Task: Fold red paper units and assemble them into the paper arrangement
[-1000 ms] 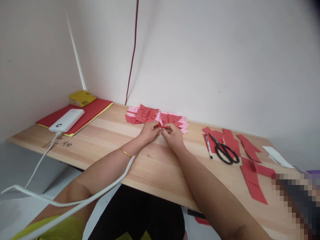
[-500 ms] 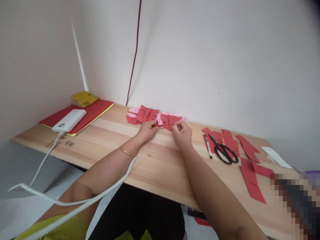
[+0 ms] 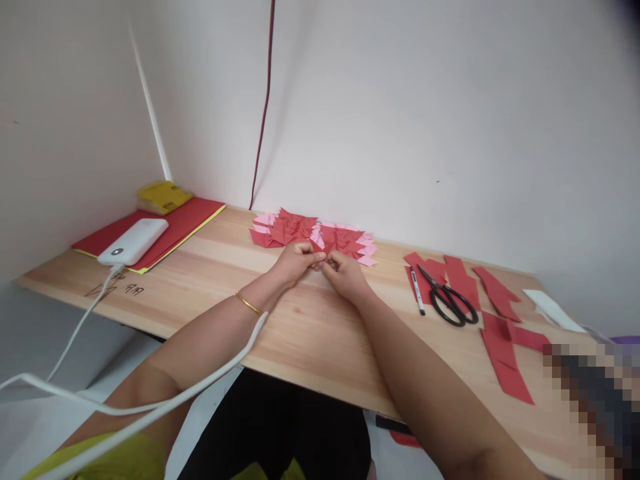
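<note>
My left hand [image 3: 295, 260] and my right hand [image 3: 344, 272] meet fingertip to fingertip over the wooden table [image 3: 300, 333]. Between them they pinch a small piece of red paper [image 3: 323, 250], largely covered by my fingers. Just beyond lie red folded paper pieces [image 3: 295, 227] with crinkled, pointed ends. Pink folded paper pieces [image 3: 367, 248] lie among and under the red ones, close to the wall. A gold bracelet [image 3: 247, 304] circles my left wrist.
Right of my hands are black-handled scissors [image 3: 453, 303], a white pen [image 3: 417, 291] and cut red paper strips [image 3: 505, 360]. At left, a white power bank [image 3: 134, 241] rests on red sheets [image 3: 193, 220]; its white cable [image 3: 165, 403] crosses my left forearm. A yellow packet [image 3: 165, 197] sits behind.
My right hand has moved left and a little down, from beside the right-hand paper pieces to my left fingertips. My left hand has barely moved.
</note>
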{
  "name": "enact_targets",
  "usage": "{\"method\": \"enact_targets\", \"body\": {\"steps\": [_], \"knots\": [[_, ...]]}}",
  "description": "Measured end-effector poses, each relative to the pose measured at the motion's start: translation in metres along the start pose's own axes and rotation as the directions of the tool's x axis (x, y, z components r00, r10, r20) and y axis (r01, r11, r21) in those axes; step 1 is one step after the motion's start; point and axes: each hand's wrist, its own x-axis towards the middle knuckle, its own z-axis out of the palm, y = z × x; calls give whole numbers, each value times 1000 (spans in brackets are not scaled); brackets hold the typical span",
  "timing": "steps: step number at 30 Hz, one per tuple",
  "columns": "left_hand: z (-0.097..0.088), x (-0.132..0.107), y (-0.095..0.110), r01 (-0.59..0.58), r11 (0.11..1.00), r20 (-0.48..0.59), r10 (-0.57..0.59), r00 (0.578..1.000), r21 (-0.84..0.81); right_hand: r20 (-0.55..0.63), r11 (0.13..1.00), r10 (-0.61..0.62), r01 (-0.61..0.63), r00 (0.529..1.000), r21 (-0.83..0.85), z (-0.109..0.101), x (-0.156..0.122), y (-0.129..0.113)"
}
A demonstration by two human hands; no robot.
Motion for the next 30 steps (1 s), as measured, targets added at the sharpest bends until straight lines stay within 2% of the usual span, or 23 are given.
{"method": "enact_targets", "body": {"steps": [8,12,15,17,20,22,26,30], "knots": [[2,-3,5,-71,985,-42,79,996,160,80,999,28,-26,996,-25,-4,0,-5],[1,-2,7,-133,975,-113,155,981,180,106,998,41,-37,993,-43,-5,0,-3],[-3,1,9,-158,978,-164,179,970,136,137,998,52,-47,989,-39,-5,-1,-2],[-6,4,11,-157,986,-182,163,970,47,140,998,54,-49,989,-45,-5,-1,-3],[-8,6,13,-130,985,-161,111,981,-111,128,996,72,-65,989,-55,-5,-1,-3],[-7,4,13,-78,987,-94,66,993,-139,115,995,91,-85,989,-53,-4,-1,-3],[-1,-1,8,13,1000,36,-13,999,5,99,995,95,-94,991,-15,-3,0,0],[0,-1,3,-23,997,-5,23,1000,73,56,994,77,-80,995,68,0,1,2]]}}
